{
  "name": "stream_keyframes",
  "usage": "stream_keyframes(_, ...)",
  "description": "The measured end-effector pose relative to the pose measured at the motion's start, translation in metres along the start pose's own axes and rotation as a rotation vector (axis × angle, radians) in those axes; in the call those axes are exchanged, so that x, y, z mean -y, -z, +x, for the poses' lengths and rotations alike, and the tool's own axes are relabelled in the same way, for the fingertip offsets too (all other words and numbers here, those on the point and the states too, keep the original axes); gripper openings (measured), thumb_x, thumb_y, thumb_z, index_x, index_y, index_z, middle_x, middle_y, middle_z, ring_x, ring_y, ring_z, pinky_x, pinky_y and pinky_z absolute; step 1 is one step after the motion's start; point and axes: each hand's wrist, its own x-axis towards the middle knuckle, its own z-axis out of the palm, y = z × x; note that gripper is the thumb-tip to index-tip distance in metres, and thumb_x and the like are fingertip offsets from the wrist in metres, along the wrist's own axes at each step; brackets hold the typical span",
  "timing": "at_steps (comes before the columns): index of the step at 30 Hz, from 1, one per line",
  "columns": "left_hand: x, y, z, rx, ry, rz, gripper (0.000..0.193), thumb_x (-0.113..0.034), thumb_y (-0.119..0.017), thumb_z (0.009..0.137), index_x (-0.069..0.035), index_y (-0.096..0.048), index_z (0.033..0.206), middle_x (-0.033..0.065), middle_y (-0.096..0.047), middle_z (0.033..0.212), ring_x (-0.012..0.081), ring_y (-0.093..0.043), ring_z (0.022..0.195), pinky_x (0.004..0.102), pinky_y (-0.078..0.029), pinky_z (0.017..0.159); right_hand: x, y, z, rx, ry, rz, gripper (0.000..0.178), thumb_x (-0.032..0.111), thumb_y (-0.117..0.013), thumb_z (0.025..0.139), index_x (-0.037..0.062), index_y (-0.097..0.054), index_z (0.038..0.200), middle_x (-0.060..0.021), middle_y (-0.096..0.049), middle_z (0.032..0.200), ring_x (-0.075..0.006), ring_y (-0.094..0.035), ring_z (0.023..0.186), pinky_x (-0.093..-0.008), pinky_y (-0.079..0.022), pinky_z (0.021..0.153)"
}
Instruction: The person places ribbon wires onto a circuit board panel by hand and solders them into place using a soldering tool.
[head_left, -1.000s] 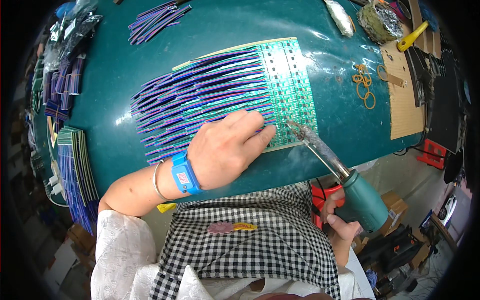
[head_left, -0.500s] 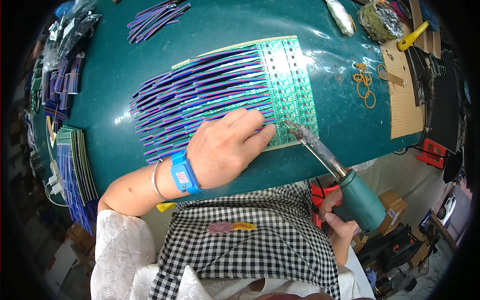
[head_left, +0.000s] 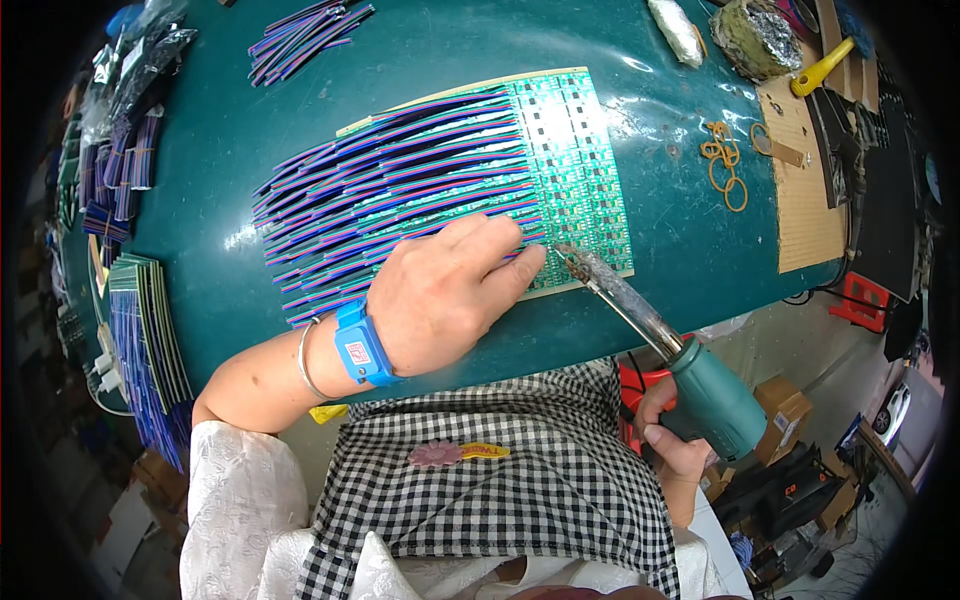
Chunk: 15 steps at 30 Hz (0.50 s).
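A panel of green circuit boards [head_left: 575, 165] lies on the bench, with rows of flat multicoloured ribbon wires [head_left: 400, 190] running off to its left. My left hand [head_left: 450, 285] rests over the lower rows, thumb and forefinger pinched at a wire end by the boards; the wire is mostly hidden under the fingers. A blue wrist strap [head_left: 364, 345] circles that wrist. My right hand [head_left: 672, 440] grips the green handle of a soldering iron [head_left: 715, 395]. Its metal tip points up and left, at the board just beside my left fingertips.
Loose ribbon wires [head_left: 305, 40] lie at the back of the green bench [head_left: 690, 240]. Rubber bands [head_left: 728, 170] and a cardboard sheet [head_left: 808, 210] are on the right. Another wired board stack [head_left: 150, 340] hangs at the left edge, below bundled wires [head_left: 125, 165].
The soldering iron's tip has moved slightly left, closer to my left fingertips. The whole view has shifted a little; my left hand keeps its pinch on the same row.
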Motion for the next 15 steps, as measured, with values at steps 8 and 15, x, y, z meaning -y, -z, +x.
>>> stream_keyframes(8,0.001,0.0,0.0,-0.005,-0.005,-0.003,0.036,0.0,-0.068,0.068,0.002,-0.069,0.104,0.0109,-0.056,0.087,0.0243,-0.06,0.074,0.0341,-0.051,0.059,-0.003,0.002,0.003,0.05,0.07,-0.01,0.042,-0.005,-0.067,0.063,-0.0065,-0.06,0.104,-0.0052,-0.059,0.067,-0.0153,-0.051,0.056,-0.028,-0.04,0.054)
stream_keyframes(15,0.003,-0.001,-0.002,-0.005,-0.008,-0.028,0.035,-0.001,-0.068,0.069,0.002,-0.069,0.104,0.0109,-0.056,0.088,0.0249,-0.061,0.075,0.0351,-0.052,0.061,0.005,-0.006,0.003,0.019,0.092,0.084,0.04,-0.002,-0.068,0.067,-0.0066,-0.059,0.105,-0.0058,-0.058,0.067,-0.0145,-0.051,0.054,-0.0276,-0.04,0.051)
